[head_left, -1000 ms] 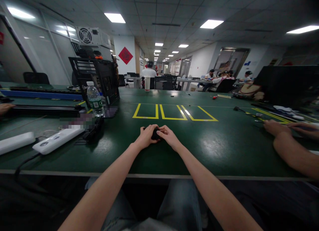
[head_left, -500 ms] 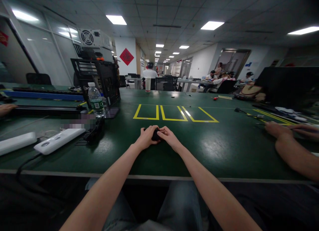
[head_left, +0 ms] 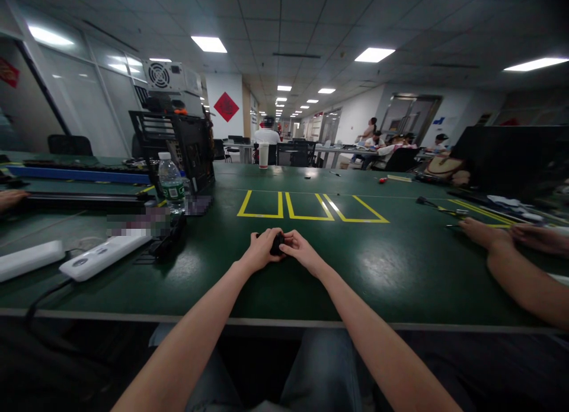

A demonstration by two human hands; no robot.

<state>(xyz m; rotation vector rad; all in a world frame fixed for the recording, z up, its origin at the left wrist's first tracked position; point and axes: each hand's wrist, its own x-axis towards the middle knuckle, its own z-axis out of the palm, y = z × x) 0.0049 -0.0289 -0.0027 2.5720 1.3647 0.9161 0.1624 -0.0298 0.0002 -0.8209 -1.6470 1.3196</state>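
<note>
My left hand is closed over a small black object, low over the green table. My right hand grips the object's right side, its thumb and fingertips pressed against it. Most of the black object is hidden by my fingers, so I cannot tell its kind. Just beyond my hands, yellow tape outlines mark three areas on the tabletop.
On my left are a white power strip, a water bottle and a black computer case frame. A white cup stands far ahead. At right, another person's hand is beside a black cable.
The black object has turned a little between my hands and looks narrower. Both hands still hold it in nearly the same place. The whole view has shifted slightly downward.
</note>
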